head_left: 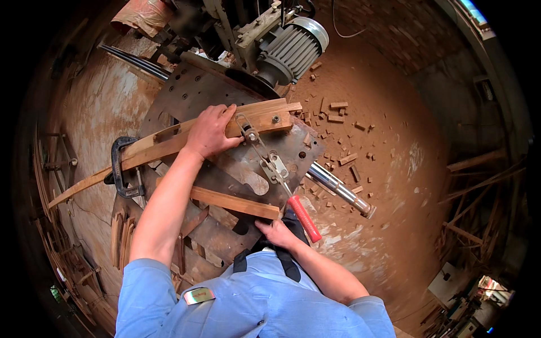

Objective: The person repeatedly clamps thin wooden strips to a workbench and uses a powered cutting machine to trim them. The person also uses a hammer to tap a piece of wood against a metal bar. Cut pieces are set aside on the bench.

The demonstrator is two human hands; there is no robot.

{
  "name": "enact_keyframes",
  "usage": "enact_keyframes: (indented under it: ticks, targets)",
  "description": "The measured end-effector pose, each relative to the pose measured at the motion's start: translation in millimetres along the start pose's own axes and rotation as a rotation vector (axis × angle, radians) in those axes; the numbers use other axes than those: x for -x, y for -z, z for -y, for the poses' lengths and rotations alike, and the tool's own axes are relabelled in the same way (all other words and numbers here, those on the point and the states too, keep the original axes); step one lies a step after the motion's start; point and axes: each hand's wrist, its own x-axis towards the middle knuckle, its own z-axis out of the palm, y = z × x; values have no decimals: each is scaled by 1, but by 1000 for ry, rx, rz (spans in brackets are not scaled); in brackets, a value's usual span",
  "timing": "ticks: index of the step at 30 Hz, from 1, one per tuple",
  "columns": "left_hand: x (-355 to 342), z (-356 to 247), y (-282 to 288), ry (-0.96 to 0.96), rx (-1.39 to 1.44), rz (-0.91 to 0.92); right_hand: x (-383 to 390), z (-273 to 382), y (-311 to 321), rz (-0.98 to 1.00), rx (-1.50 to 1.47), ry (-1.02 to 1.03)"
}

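My left hand [209, 130] grips the long curved wooden piece [152, 144] lying across the steel machine table [222, 90]. A black C-clamp [118, 169] sits around that piece at the left. Just right of my hand is a metal toggle clamp [276, 164] with a red handle [304, 218]. My right hand [273, 232] is low at the table's near edge, fingers curled by the end of a straight wooden strip [231, 200]; what they hold is unclear.
A grey motor [290, 50] and its machinery stand beyond the table. A steel cylinder [338, 186] juts out right. Small offcuts [338, 118] lie scattered on the dusty floor. Loose timber [470, 225] lies at the right wall, and more strips [121, 239] stand at the left.
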Motion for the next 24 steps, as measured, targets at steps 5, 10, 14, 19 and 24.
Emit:
enact_keyframes:
  ticks: [5, 10, 14, 19, 24]
  targets:
    - [0, -4, 3, 7, -14, -7, -2, -4, 0, 14, -48, -4]
    - [-1, -4, 1, -8, -28, -15, -9, -17, -4, -18, -63, 82]
    - [1, -2, -1, 7, -28, -7, -8, -14, -4, -35, -49, 83]
    - [0, -5, 2, -1, -39, -5, -13, -25, -4, -23, -51, 83]
    - [1, -3, -1, -11, -46, -7, -17, -31, -4, -27, -28, 134]
